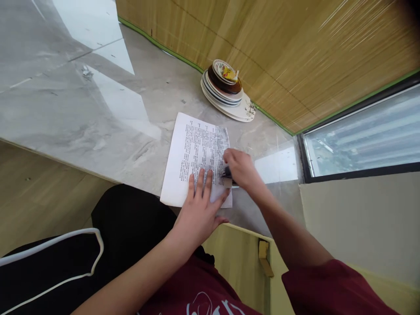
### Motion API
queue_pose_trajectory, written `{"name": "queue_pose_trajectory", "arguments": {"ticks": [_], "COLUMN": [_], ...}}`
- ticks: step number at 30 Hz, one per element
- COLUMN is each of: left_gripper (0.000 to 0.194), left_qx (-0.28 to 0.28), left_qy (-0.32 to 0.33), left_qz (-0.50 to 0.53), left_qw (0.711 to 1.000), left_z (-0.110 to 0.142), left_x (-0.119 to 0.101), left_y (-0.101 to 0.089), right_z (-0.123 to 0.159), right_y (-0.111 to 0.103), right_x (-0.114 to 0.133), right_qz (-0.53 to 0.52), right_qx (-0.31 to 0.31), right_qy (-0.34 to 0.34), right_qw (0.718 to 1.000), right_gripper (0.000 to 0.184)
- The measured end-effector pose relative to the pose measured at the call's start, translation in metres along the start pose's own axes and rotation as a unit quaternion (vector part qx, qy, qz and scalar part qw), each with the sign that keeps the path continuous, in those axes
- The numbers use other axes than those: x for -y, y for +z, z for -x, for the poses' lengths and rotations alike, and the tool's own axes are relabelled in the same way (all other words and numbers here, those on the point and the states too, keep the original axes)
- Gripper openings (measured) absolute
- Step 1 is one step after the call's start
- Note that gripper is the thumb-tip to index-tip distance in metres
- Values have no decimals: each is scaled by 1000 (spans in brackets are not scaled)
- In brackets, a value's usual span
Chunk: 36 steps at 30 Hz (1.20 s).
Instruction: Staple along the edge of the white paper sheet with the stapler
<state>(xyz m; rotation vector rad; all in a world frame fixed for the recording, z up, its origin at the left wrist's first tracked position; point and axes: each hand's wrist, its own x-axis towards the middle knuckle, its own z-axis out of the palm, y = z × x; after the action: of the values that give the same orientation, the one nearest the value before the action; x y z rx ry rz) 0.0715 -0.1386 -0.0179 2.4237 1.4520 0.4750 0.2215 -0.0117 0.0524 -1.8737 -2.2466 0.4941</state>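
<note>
A sheet of white paper (173,175) with dense printed text lies on the grey counter. Toward its right side the print looks dark and broken up, as if marked or cut. My left hand (197,210) rests flat on the lower part of the sheet, fingers spread and pressing it down. At the sheet's right edge, my right hand (240,167) is closed around a small black tool (227,173). Its tip points left onto the paper, near my left forefinger. Most of the tool is hidden in my fist, so its kind cannot be made out.
Behind the paper stands a stack of plates (223,94) with a yellow wrapper (229,73) on top. A bamboo blind (262,57) borders the counter at the back, beside a window (361,131). Small scraps (87,72) lie on the counter (138,100). A white cable (52,243) crosses my lap.
</note>
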Motion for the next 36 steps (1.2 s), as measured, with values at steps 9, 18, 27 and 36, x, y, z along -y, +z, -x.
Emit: {"name": "queue_pose_trajectory", "arguments": {"ticks": [9,18,27,36], "left_gripper": [79,80,77,76], "left_qx": [14,-14,1,-1], "left_qy": [-4,10,6,9], "left_qz": [-1,-11,-11,-6], "left_qw": [1000,1000,1000,1000], "left_z": [-7,-10,-9,-8], "left_x": [6,13,11,12], "left_y": [-18,-10,-9,-9], "right_z": [0,13,13,11], "right_y": [-19,17,18,15], "right_x": [-90,-83,-86,-85], "right_qz": [-184,-130,-92,-103], "right_qx": [-145,-154,-192,-161], "right_qy": [144,122,136,139], "right_qw": [961,972,968,972], "right_gripper": [28,39,39,40]}}
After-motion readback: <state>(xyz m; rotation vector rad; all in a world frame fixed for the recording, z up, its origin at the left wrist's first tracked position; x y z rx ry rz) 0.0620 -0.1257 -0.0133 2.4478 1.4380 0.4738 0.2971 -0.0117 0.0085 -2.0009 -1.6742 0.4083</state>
